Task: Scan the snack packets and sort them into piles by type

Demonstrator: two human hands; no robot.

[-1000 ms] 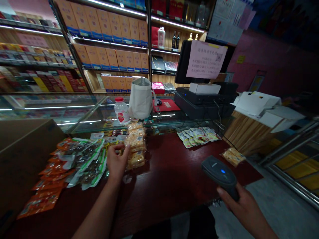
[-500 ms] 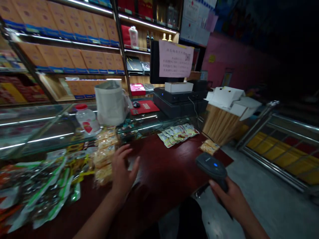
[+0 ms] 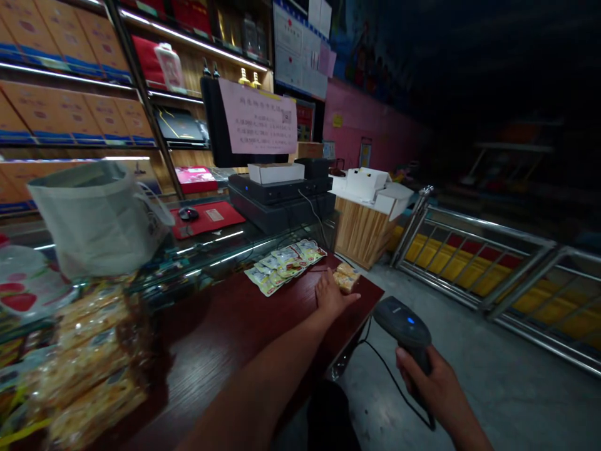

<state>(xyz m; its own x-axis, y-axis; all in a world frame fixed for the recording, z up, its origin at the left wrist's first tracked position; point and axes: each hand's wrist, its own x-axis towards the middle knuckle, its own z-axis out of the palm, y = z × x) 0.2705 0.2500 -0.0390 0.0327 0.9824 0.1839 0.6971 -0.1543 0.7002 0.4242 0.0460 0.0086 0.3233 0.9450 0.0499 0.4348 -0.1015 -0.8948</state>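
Stretched across the dark red counter (image 3: 225, 326), my left hand (image 3: 332, 297) is beside a small clear-wrapped pack of pale yellow snacks (image 3: 346, 277). Its thumb sticks out and its fingers are apart from the thumb; whether the fingertips touch the pack I cannot tell. My right hand (image 3: 434, 382) is wrapped round the handle of a black barcode scanner (image 3: 404, 322) with a blue light, held past the counter's right edge. Several yellow-green snack packets (image 3: 284, 266) lie overlapping on the counter behind my left hand.
More wrapped snack packs (image 3: 94, 369) lie at the left, near a white bag (image 3: 94, 219) and a plastic jar (image 3: 28, 279). Behind stand a monitor with a paper sign (image 3: 258, 119) and a cash drawer (image 3: 282, 210). A metal railing (image 3: 474, 250) runs at the right.
My left hand has moved from beside the left-hand snack packs to the small pack at the counter's far right. The view has turned right. My right hand still holds the scanner.
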